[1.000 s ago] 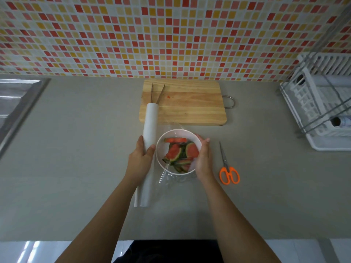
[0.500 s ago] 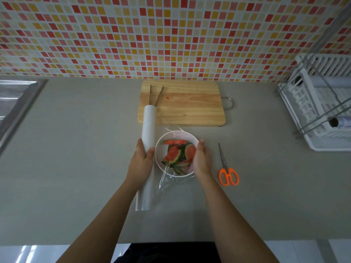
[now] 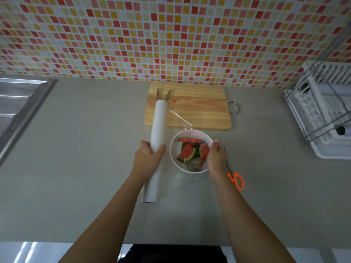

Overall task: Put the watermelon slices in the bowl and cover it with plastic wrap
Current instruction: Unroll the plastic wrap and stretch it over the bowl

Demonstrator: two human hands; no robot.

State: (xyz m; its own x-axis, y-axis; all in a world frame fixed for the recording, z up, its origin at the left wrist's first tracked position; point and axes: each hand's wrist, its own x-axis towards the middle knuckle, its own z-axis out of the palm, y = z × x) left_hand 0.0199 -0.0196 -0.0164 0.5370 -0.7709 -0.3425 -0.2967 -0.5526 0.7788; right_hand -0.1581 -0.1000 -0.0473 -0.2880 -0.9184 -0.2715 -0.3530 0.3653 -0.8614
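From the head camera, the white bowl (image 3: 190, 133) stands on the grey table (image 3: 85, 149) just before the cutting board (image 3: 199, 111), with the watermelon slices (image 3: 190, 153) inside it. The left hand (image 3: 147, 158) has its fingers wrapped around the plastic wrap roll (image 3: 158, 126) beside the bowl, and clear film (image 3: 180, 118) stretches from the roll over the bowl. The right hand's (image 3: 216, 158) fingers curl over the bowl's right rim (orange scissors (image 3: 236, 180) lie just beside that wrist).
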